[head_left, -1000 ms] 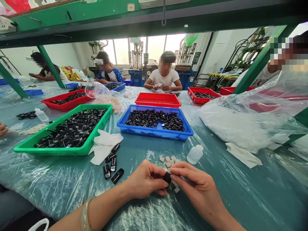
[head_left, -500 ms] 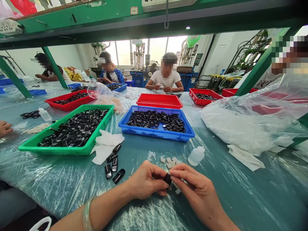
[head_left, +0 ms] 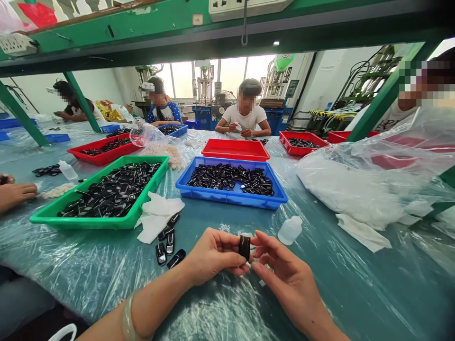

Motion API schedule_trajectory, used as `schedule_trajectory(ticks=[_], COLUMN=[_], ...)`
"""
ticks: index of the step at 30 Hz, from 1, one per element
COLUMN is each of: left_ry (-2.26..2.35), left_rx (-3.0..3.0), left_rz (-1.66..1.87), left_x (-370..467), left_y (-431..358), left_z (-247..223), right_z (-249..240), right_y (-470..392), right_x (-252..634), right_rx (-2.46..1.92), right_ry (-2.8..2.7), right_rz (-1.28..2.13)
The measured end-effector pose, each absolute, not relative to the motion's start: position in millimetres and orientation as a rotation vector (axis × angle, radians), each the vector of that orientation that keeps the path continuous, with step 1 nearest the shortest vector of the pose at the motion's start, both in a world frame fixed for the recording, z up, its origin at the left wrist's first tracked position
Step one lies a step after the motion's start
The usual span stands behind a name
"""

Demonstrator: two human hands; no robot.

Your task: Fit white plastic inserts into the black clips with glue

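Note:
My left hand (head_left: 215, 255) pinches a small glossy black plastic piece (head_left: 244, 247), upright between thumb and fingers. Just to its right, my right hand (head_left: 289, 274) has thumb and forefinger spread; whether a fingertip touches the piece's edge I cannot tell. Several similar black pieces (head_left: 169, 241) lie left of my hands beside a crumpled white cloth (head_left: 159, 210). Small white bits (head_left: 223, 228) are on the table beyond my left hand. A translucent squeeze bottle (head_left: 290, 230) lies beyond my right hand.
A green tray (head_left: 80, 222) and a blue tray (head_left: 227, 195) hold heaps of black pieces. Red trays (head_left: 235, 149) stand farther back. On the right bulges a clear plastic bag (head_left: 341, 184). A co-worker's hand (head_left: 17, 192) rests at the left edge. Overhead runs a green shelf beam (head_left: 149, 35).
The black piece has been turned upright and raised slightly. My right hand's fingers have come apart from their pinch on it. The co-worker's hand has reached farther in from the left.

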State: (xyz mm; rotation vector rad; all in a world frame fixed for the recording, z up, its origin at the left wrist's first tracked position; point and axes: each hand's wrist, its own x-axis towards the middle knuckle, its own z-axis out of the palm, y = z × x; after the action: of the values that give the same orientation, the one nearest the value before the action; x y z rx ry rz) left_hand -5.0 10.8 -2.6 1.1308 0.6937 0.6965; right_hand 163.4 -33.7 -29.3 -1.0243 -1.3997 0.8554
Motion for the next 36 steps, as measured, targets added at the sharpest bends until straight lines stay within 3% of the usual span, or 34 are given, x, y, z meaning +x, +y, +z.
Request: schedule_trajectory(ticks=[14,24,29,36], left_ry=[0.808,1.025,1.076,1.304], left_rx=[1.042,0.623,0.462,0.672], left_rz=[0.897,1.715,1.965,1.896], left_x=[-13,-82,-117,-120], left_y=[23,73,91,94], left_z=[1,20,18,11], right_z=[-34,-44,-41,-44], right_y=[-32,-27,-29,-28], right_x=[165,170,170,171], right_rx=[-1.159,-1.211,-1.225,-1.227], right_ry=[-1.481,-1.536,-1.568,-1.595], right_rz=[0.853,0.830,0.844,0.816])
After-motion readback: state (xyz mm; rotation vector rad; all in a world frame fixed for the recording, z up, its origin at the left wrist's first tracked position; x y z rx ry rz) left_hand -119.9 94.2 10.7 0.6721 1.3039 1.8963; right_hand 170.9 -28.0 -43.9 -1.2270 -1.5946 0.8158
